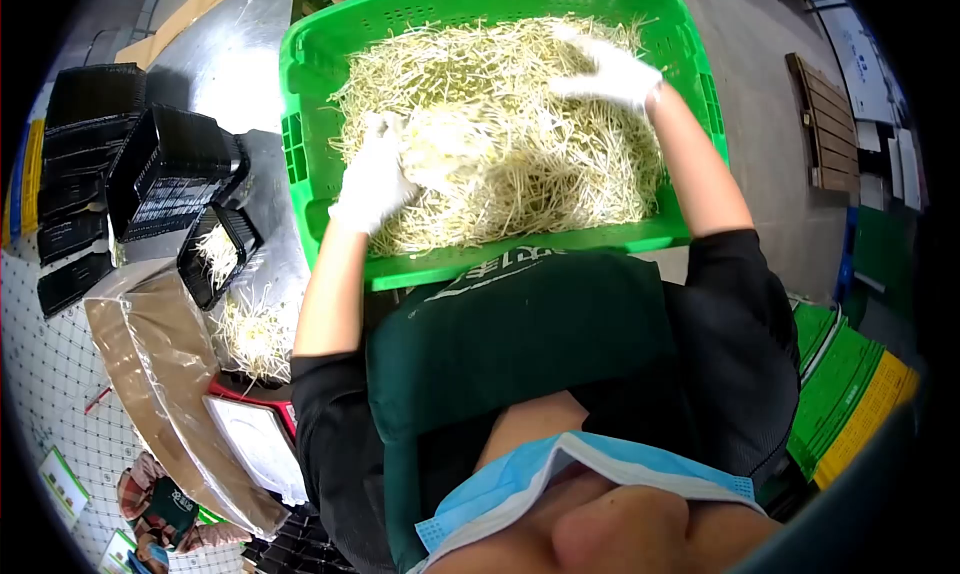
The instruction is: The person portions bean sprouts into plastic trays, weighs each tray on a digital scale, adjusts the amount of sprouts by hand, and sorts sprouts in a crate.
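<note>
A green plastic crate (300, 199) holds a wide heap of pale bean sprouts (560, 179). At the heap's left side, my left hand (375, 179), in a white glove, is closed around a bright clump of sprouts (450, 144). The clump looks slightly blurred, and some of the fingers are hidden by it. My right hand (610, 74), also in a white glove, is over the upper right of the heap. Its thumb and fingers are spread, with nothing gripped between them.
Left of the crate, a metal table (225, 54) bears stacked black trays (165, 164), one black tray with sprouts (215, 259) and a loose sprout pile (255, 334). Near them are brown plastic wrap (160, 364) and a white-topped red device (255, 439). Another person (165, 504) is at lower left.
</note>
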`<state>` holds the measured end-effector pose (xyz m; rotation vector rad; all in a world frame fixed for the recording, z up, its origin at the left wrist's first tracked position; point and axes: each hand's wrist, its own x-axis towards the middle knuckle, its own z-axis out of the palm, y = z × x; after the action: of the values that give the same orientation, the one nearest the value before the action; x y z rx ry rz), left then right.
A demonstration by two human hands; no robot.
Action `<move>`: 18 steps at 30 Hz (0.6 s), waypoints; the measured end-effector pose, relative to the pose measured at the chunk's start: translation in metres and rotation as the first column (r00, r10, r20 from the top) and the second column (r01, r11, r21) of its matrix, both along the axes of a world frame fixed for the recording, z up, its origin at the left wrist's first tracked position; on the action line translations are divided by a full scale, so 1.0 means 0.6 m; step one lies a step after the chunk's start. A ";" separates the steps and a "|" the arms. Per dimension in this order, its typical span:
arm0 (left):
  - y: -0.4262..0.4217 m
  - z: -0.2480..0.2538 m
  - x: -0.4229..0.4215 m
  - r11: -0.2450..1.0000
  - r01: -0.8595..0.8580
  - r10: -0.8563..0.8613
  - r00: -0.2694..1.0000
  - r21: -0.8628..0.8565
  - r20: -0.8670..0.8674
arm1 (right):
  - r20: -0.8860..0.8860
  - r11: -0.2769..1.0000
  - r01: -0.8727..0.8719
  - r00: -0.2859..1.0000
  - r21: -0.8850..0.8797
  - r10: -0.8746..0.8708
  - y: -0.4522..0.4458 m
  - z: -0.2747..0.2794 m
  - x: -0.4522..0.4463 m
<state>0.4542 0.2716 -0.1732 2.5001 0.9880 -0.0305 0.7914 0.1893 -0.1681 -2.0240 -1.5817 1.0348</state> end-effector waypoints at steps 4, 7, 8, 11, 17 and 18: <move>0.036 -0.064 0.007 0.997 -0.003 -0.010 0.988 -0.081 -0.155 | 0.217 0.867 0.457 0.883 -0.197 -0.416 0.031 -0.148 0.042; 0.020 -0.025 0.013 0.984 -0.075 0.035 0.971 -0.163 -0.237 | 0.286 0.908 0.301 0.933 -0.291 -0.218 0.013 -0.115 0.064; 0.016 -0.010 0.005 0.963 -0.093 0.066 0.991 -0.253 -0.112 | 0.119 0.907 0.355 0.934 -0.228 -0.336 -0.015 -0.056 0.058; 0.007 -0.004 -0.014 0.935 -0.079 0.139 0.978 -0.346 0.155 | -0.361 0.979 0.170 0.925 0.112 -0.120 -0.103 -0.028 0.125; -0.023 -0.063 -0.013 0.967 0.202 -0.192 0.979 0.159 -0.075 | 0.500 0.894 -0.444 0.764 -0.050 0.407 -0.180 -0.013 -0.107; -0.030 -0.055 -0.001 0.967 0.200 -0.190 0.979 0.159 -0.080 | 0.551 0.907 -0.385 0.725 -0.173 0.413 -0.185 0.016 -0.145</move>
<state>0.4538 0.2536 -0.2060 2.7585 0.7937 -0.0930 0.7044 0.0784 -0.1588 -2.2117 -2.4161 0.5907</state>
